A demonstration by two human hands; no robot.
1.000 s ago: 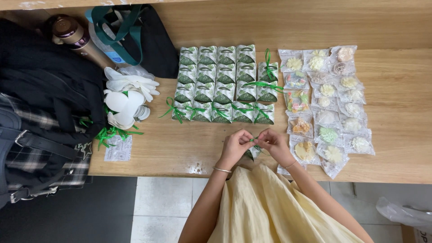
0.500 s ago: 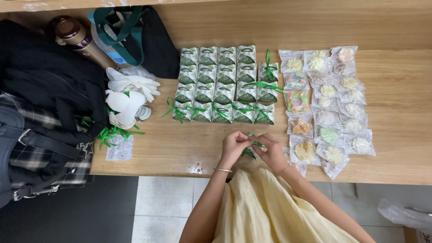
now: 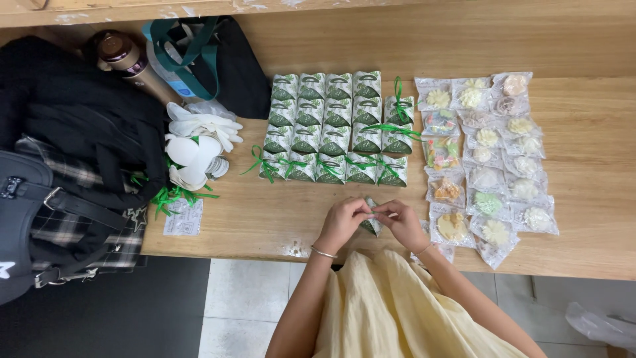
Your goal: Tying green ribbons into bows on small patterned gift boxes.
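Fingers (image 3: 361,211) of both hands pinch one small green box (image 3: 371,224), probably folding it. Box rows (image 3: 334,129) lie just beyond; wrapped sweets (image 3: 487,156) to their right.

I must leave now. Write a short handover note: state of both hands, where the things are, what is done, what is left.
Left hand and right hand together pinch one small green-and-white paper box at the near edge of the wooden table.
Done: rows of similar green boxes stand behind; only the front row and right-hand ones carry green ribbon bows.
Left: clear-wrapped pastries lie right; loose green ribbons lie left.
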